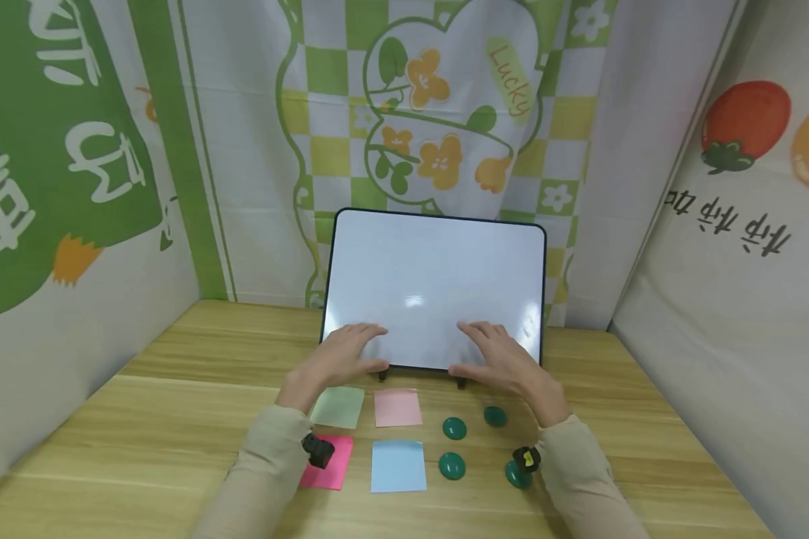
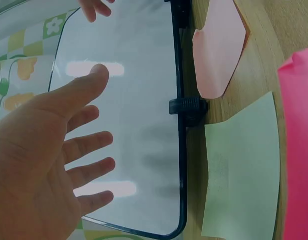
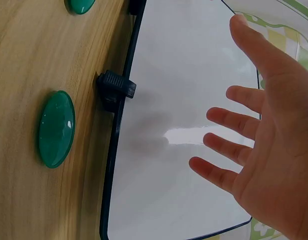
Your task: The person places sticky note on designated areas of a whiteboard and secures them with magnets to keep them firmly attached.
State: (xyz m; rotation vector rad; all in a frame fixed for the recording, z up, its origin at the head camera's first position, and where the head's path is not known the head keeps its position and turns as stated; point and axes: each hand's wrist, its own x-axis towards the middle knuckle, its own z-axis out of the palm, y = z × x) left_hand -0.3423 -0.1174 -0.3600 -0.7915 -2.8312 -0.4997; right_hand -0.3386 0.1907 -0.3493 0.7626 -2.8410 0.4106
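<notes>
left hand (image 1: pixel 340 355) spread, nothing held; sticky notes (image 1: pixel 398 466) nearer on table (image 1: pixel 175 419). whiteboard (image 1: pixel 431 288) upright behind, contact hard to tell. green discs (image 1: pixel 452 466), then right hand (image 1: pixel 502 359), also wide, empty. probably positioning at whiteboard; a grip would call for curled fingers.

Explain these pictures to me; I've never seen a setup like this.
There is no robot: the grip here is a person's bare left hand and right hand. The wide picture comes from a head-worn camera; the others come from the left wrist camera and right wrist camera, each looking at its own hand. A whiteboard stands on black feet on the wooden table. Nearer lie pale green, pale pink, hot pink and light blue sticky notes, plus four glossy green discs. Both hands are open before the whiteboard, holding nothing.
</notes>
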